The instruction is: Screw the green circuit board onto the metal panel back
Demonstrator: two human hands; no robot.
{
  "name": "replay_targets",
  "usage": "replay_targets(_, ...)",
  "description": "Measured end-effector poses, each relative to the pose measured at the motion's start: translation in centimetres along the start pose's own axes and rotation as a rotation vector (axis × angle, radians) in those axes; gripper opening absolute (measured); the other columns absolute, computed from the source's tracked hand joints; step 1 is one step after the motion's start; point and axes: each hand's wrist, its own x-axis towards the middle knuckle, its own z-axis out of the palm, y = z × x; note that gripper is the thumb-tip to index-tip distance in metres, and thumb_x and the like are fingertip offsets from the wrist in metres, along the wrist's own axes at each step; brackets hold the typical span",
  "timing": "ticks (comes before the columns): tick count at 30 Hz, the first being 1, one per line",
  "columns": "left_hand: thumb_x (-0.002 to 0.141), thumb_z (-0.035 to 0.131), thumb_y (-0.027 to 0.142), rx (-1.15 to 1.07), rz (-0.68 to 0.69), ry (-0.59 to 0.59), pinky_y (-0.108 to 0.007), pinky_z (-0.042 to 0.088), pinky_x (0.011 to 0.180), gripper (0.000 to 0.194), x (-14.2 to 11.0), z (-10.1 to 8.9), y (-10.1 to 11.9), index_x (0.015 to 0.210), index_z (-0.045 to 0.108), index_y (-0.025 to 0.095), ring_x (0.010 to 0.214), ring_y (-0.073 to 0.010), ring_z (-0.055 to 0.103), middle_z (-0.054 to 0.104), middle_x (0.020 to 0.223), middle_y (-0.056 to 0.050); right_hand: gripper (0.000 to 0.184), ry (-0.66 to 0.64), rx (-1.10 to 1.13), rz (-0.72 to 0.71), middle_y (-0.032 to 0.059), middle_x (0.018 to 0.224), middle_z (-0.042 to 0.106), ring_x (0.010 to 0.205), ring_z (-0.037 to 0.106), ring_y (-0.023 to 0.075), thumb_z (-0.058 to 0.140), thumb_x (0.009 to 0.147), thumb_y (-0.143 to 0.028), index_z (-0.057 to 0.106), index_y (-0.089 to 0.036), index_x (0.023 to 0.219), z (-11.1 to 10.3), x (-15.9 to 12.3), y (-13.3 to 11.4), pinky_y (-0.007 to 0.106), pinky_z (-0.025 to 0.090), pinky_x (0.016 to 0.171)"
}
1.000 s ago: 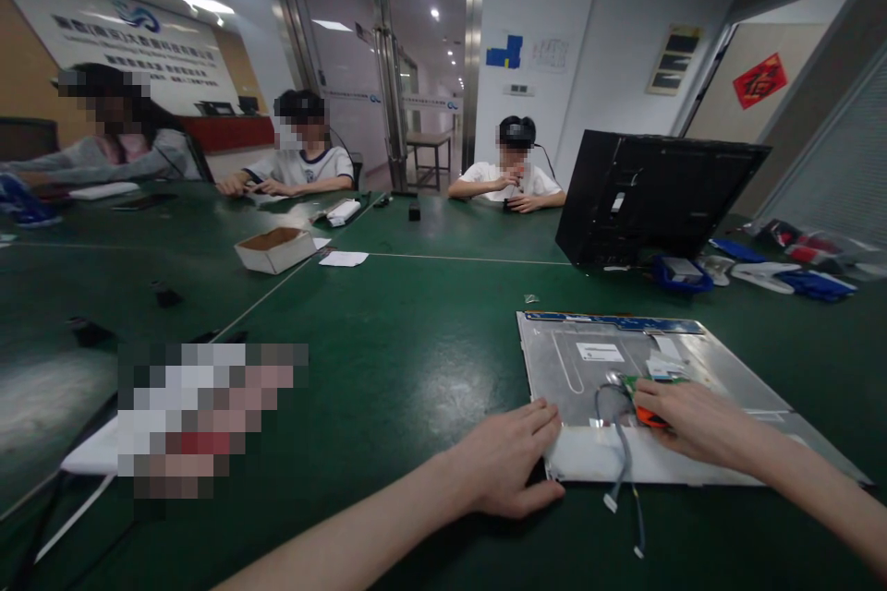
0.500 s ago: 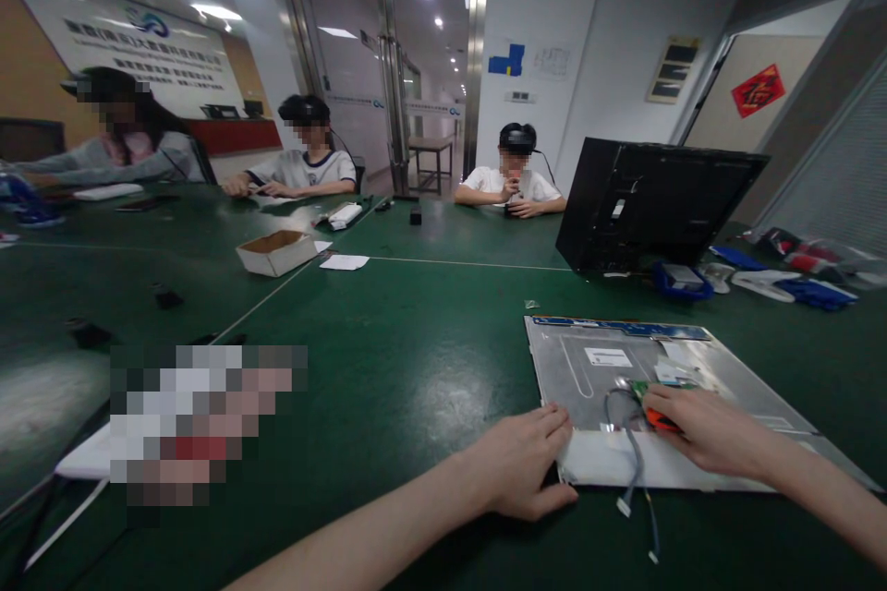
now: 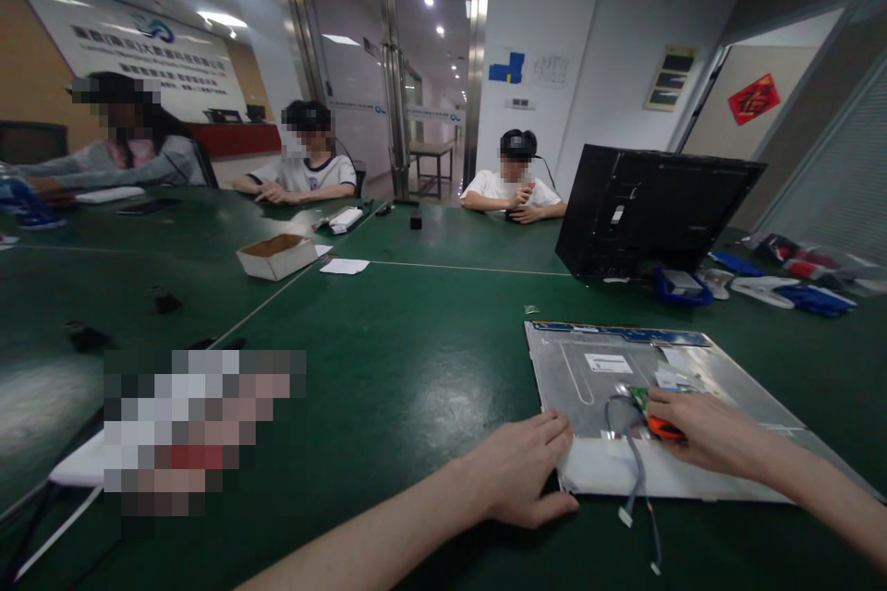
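A flat LCD panel (image 3: 565, 360) lies metal back up on the green table, a blue circuit strip (image 3: 624, 332) along its far edge. My left hand (image 3: 530, 466) rests at its near left corner, fingers stretched out onto the edge and thumb apart. Over the panel, my right hand (image 3: 699, 429) is closed around an orange tool (image 3: 663, 428), whose tip is hidden. Beside those fingers a small green circuit board (image 3: 638, 399) shows in part. Grey cables (image 3: 632, 462) with white plugs run from there over the panel's near edge.
A black monitor (image 3: 658, 203) stands behind the panel, with a blue tray (image 3: 683, 286) by its base. An open carton (image 3: 277, 257) and papers (image 3: 345, 266) lie farther left. Several people sit across the table (image 3: 430, 342). A pixelated area covers the near left.
Both hands keep nearly the same place on the panel, my right still around the orange tool. The view has tilted slightly. Across the table, one person's hands have shifted.
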Motion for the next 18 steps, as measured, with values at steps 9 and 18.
replay_targets(9,0.088,0.057,0.047,-0.009,0.017,0.009,-0.036,0.034,0.111,0.071,0.3,0.6,-0.3,0.138,0.040,-0.001,0.133,-0.0333,0.040,0.043,0.143,-0.024,0.022,-0.109,-0.033,-0.049,0.0087,0.103,0.066,0.090,0.064,0.0264,0.048,0.081,-0.014,0.065,-0.022,0.094,-0.5,-0.2,-0.9,0.040,0.049,0.076)
replay_targets(18,0.089,0.055,0.047,-0.034,-0.003,-0.003,-0.039,0.034,0.111,0.071,0.3,0.8,-0.4,0.141,0.037,0.001,0.135,-0.0336,0.038,0.040,0.146,-0.024,0.020,-0.101,0.056,-0.032,0.0095,0.097,0.066,0.088,0.064,0.0261,0.044,0.087,-0.019,0.063,-0.020,0.093,-0.3,-0.8,-0.9,0.041,0.049,0.077)
